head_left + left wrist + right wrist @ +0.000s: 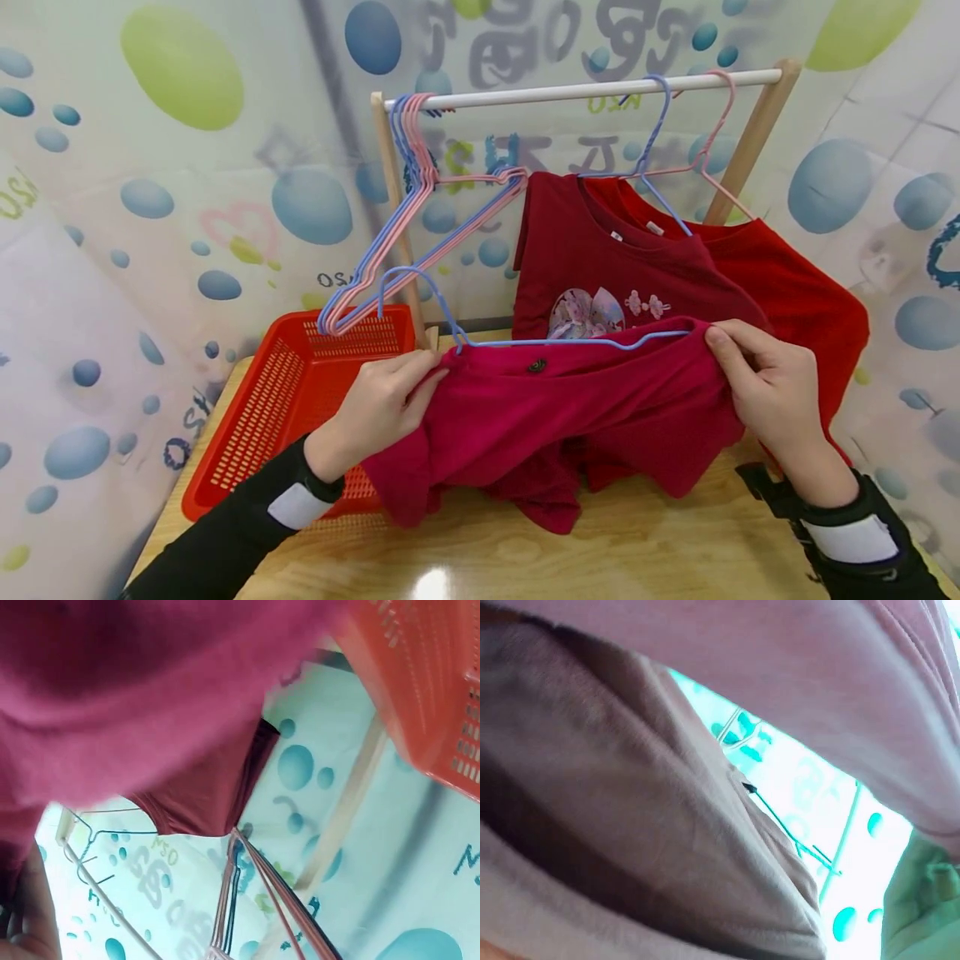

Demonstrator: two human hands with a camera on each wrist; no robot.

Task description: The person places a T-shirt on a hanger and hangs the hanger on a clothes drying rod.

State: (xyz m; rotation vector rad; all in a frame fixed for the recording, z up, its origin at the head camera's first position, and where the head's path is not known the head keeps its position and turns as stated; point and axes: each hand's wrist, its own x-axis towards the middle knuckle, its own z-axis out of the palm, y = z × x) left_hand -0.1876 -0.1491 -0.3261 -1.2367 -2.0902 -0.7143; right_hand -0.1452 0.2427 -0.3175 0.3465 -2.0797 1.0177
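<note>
A crimson shirt [562,417] hangs stretched between both hands over the table, its lower part drooping in folds. My left hand [382,404] pinches its left shoulder beside the neckline, and my right hand [772,387] pinches the opposite shoulder between thumb and fingers. A blue hanger [555,342] runs along the neckline. Its hook [412,271] tilts to the left, and its right end reaches into the cloth near my right fingers. In the left wrist view the crimson cloth [135,697] fills the upper left; pale-looking cloth [667,802] covers most of the right wrist view.
Behind stands a rack with a white rail [525,96]. Several blue and pink hangers [382,242] hang at its left end. A dark red shirt [622,250] and a bright red shirt [810,283] hang at the right. A red basket [262,417] sits on the wooden table [525,558].
</note>
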